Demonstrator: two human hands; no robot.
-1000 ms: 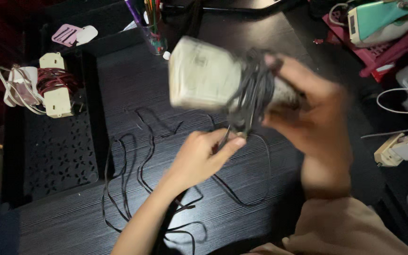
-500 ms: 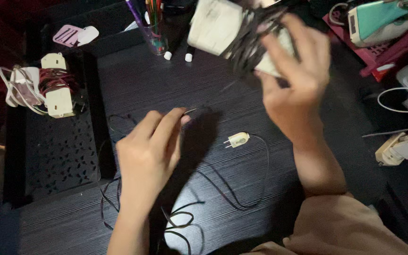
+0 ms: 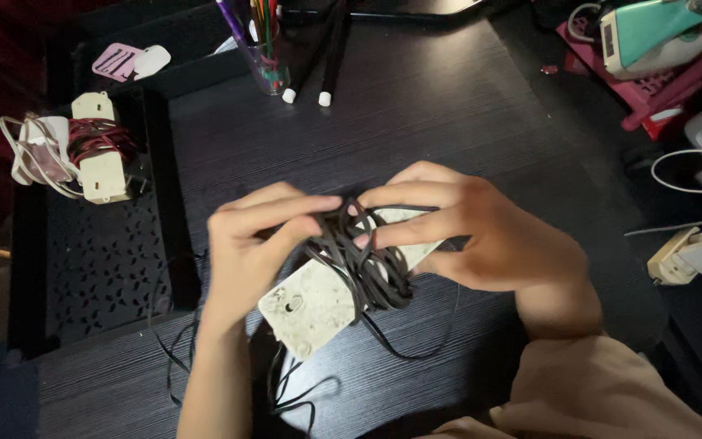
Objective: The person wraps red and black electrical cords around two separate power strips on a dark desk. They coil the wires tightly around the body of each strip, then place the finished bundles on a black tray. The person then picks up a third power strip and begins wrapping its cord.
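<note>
Both my hands hold a cream power strip [image 3: 310, 305] low over the dark table, its flat back face turned up. A black flat cord [image 3: 359, 260] is wound around its middle in several turns. My left hand [image 3: 253, 244] grips the strip's left side with fingers pressing on the cord bundle. My right hand [image 3: 465, 232] grips the right end, its fingers meeting the left hand's over the windings. Loose cord [image 3: 205, 358] trails down onto the table below my hands. The plug is hidden.
A black perforated tray [image 3: 99, 260] at the left holds another cream power strip [image 3: 95, 146] wound with red and white cords. A clear pen cup [image 3: 266, 61] stands at the back. A pink basket [image 3: 652, 81], white cable [image 3: 684, 175] and adapters [image 3: 692, 252] crowd the right edge.
My right hand brought the strip down from high at the back to the table middle. My left hand closed onto the cord bundle; the plug is no longer seen on the table.
</note>
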